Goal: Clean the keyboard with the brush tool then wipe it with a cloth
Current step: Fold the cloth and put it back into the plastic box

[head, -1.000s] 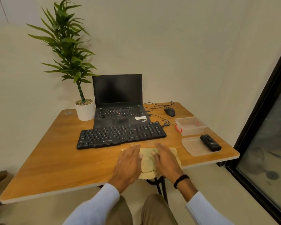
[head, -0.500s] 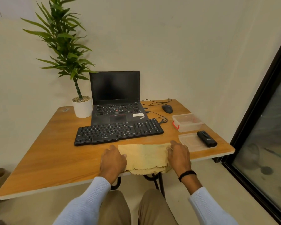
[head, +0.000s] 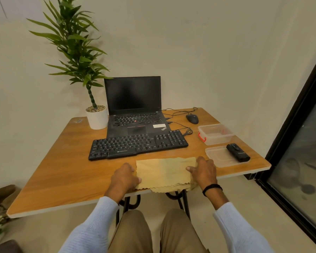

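A yellow cloth [head: 164, 172] lies spread flat at the table's front edge, its near hem hanging slightly over. My left hand [head: 124, 178] grips the cloth's left edge, thumb on top. My right hand [head: 204, 172] grips the right edge the same way. The black keyboard [head: 137, 145] sits just behind the cloth, apart from it. The black brush tool [head: 237, 152] rests on a clear plastic lid [head: 219, 158] to the right of my right hand.
An open laptop [head: 133, 110] stands behind the keyboard on the wooden table [head: 62, 170]. A potted plant [head: 97, 117] is at the back left, a mouse [head: 192, 119] with cables at the back right. A clear container [head: 214, 134] stands near the lid.
My hands moved apart from the bunched cloth's middle to its two side edges. The cloth now lies opened out wide and flat.
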